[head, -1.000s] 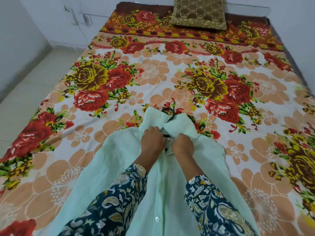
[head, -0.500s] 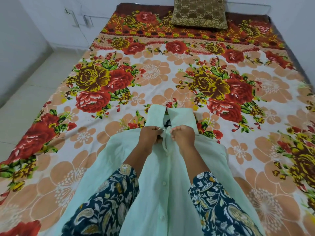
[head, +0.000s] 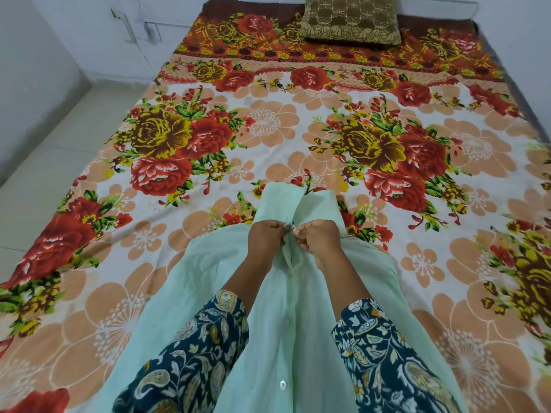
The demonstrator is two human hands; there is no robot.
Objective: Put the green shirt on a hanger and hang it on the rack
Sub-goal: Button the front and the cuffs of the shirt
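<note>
A pale green shirt (head: 208, 281) lies flat on the bed, collar pointing away from me, its front placket with white buttons running toward me. My left hand (head: 265, 239) pinches the left edge of the placket just below the collar. My right hand (head: 320, 238) pinches the right edge, and the two hands meet at a small button between them. The collar halves (head: 286, 201) stand close together above my hands. The hanger is hidden inside the shirt; no hook shows. No rack is in view.
The bed carries a floral sheet (head: 268, 129) in red, yellow and peach. A brown patterned pillow (head: 350, 20) lies at the head. White tiled floor (head: 44, 162) and a white wall with cupboards are on the left.
The collar has been drawn together, and the dark hanger hook seen at the neck earlier is now covered. Both hands have come closer at the top of the placket.
</note>
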